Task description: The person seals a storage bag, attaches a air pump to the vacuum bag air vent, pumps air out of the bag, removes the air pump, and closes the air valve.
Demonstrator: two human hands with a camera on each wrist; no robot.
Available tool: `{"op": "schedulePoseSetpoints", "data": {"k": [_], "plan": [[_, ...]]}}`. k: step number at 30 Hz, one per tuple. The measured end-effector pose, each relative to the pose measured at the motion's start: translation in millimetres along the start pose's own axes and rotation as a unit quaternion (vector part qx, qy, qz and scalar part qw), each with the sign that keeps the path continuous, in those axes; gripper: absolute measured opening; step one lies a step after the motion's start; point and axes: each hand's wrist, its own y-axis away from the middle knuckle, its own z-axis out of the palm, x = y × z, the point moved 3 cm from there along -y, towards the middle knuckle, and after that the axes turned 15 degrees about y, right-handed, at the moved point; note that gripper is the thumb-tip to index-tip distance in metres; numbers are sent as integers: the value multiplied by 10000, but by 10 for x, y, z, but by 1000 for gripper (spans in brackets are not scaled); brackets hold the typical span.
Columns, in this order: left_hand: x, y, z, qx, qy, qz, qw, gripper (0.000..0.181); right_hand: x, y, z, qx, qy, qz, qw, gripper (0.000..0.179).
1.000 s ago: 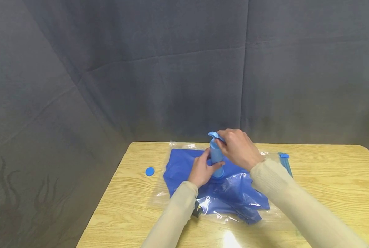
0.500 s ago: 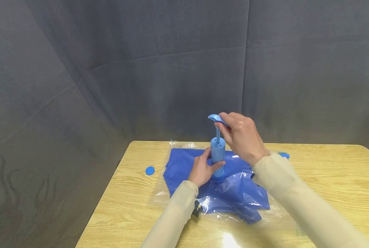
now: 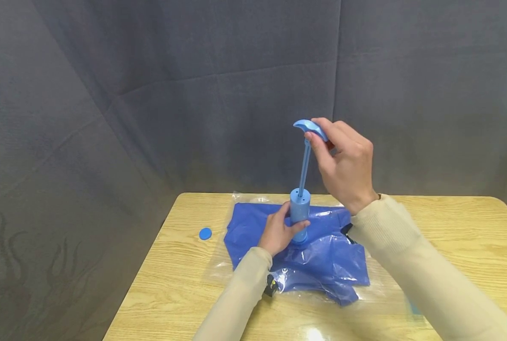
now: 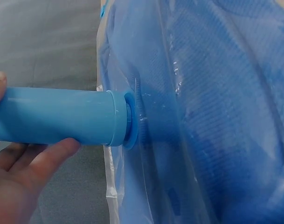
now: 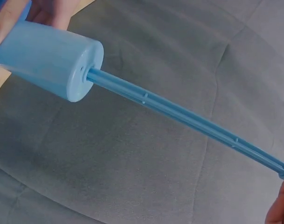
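Note:
A light-blue hand pump [image 3: 300, 208] stands upright on a clear plastic bag [image 3: 223, 265] with folded blue cloth [image 3: 253, 220] inside. My left hand [image 3: 276, 232] grips the pump's barrel, fingers and thumb wrapped round it. In the left wrist view the foot of the barrel [image 4: 58, 116] meets a round blue valve [image 4: 131, 120] on the bag. With my right hand [image 3: 347, 161] I pinch the curved pump handle [image 3: 309, 125], high above the barrel. The long thin rod [image 5: 179, 114] is drawn well out of the barrel's top in the right wrist view.
A round blue cap [image 3: 205, 233] lies on the wooden table [image 3: 164, 279] left of the bag. Something small and dark [image 3: 271, 285] shows beside my left sleeve. A grey curtain [image 3: 236, 118] hangs behind the table's far edge.
My right hand has risen with the pump handle, from right at the barrel's top to high above it, drawing the rod out. The left hand keeps its place on the barrel.

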Motion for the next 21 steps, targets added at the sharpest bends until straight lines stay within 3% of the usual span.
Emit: {"op": "schedulePoseSetpoints", "data": {"k": [12, 21], "plan": [[-22, 6, -38, 15, -41, -149, 9999, 52, -11, -20, 28, -182, 21, -86, 9998, 19], [-35, 12, -28, 17, 2, -173, 9998, 53, -2, -10, 43, -341, -18, 71, 9994, 23]]}}
